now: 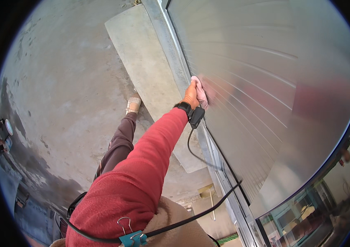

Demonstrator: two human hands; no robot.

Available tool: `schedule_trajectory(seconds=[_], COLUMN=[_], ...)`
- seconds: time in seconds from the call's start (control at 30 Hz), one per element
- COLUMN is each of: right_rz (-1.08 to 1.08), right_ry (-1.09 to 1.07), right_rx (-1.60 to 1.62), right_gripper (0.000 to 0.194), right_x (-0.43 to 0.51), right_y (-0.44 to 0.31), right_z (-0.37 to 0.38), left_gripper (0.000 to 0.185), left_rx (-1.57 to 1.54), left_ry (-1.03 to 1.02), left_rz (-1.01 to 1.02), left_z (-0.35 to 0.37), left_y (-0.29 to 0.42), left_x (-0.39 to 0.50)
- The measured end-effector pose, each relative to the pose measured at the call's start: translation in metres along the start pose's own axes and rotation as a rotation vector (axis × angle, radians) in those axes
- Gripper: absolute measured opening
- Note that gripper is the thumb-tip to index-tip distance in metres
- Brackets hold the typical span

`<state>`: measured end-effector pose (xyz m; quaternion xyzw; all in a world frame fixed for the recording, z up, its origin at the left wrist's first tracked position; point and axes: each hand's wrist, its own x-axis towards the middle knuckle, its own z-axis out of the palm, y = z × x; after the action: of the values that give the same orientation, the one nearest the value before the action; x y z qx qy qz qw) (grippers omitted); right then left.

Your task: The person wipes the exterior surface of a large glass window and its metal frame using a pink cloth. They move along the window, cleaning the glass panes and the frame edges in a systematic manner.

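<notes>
My left hand (191,95) holds a folded pink cloth (202,93) against a large, glossy translucent panel with raised ribs (249,89). Cloth and hand are at the panel's left edge, beside its dark edging strip and metal frame (175,31). Part of my palm and fingers is hidden behind the hand and cloth. On that wrist are a black watch (183,107) and a small black device (196,117) with a cable. My right hand is out of view.
A long pale board (150,71) lies on the concrete floor (67,77) beside the frame. A foot in a checked shoe (133,105) stands next to it. A black cable (193,217) crosses below, held by a teal binder clip (133,239). Another pane (301,216) is at lower right.
</notes>
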<state>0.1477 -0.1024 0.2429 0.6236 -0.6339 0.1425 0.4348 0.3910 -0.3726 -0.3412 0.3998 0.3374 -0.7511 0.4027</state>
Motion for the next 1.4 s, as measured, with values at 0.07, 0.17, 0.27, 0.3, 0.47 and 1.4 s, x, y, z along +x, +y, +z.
schedule_trajectory(seconds=[0.07, 0.17, 0.27, 0.3, 0.47, 1.4], right_rz=[-0.002, 0.003, 0.003, -0.002, -0.014, 0.082], right_ry=[0.008, 0.023, 0.030, 0.033, 0.048, 0.285], right_rx=[-0.002, 0.006, 0.014, 0.016, 0.039, 0.006], right_gripper=[0.044, 0.043, 0.042, 0.042, 0.041, 0.034], right_x=[-0.001, -0.003, -0.004, -0.005, -0.016, -0.099], right_y=[0.002, 0.005, 0.009, 0.010, 0.014, 0.048], right_z=[0.001, 0.003, 0.004, 0.005, 0.009, -0.018], left_gripper=[0.055, 0.058, 0.065, 0.066, 0.071, 0.043], left_rx=[0.147, -0.007, 0.080, 0.112, 0.067, 0.249], left_ry=[0.223, -0.044, -0.096, -0.101, 0.053, 0.014], left_rz=[-0.008, 0.095, 0.117, 0.176, -0.099, -0.049], left_z=[0.007, 0.015, 0.021, 0.022, -0.001, -0.076], left_y=[-0.008, -0.049, -0.098, -0.098, -0.057, -0.211], left_x=[-0.002, -0.059, -0.115, -0.113, -0.042, -0.048])
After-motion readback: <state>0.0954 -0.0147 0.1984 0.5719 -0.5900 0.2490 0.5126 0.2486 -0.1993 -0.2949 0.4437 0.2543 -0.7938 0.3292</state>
